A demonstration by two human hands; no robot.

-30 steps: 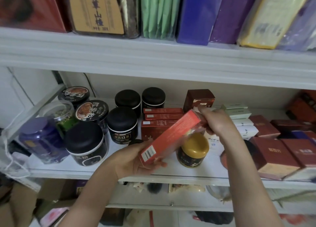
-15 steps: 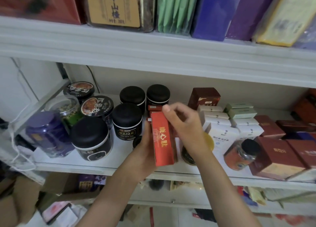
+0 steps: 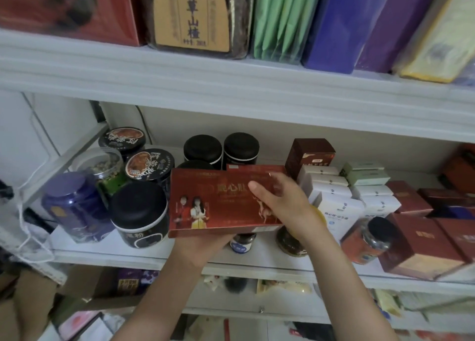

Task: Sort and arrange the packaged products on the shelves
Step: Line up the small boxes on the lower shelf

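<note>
Turned from upright, your red rectangular cardboard box (image 3: pixel 218 202) faces you; left hand (image 3: pixel 198 245) holds it beneath, right hand (image 3: pixel 285 204) clasps its end.

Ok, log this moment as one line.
held: red box, front to camera | left hand: holds its lower edge | right hand: grips it, thumb on front | shelf: box not yet down
</note>
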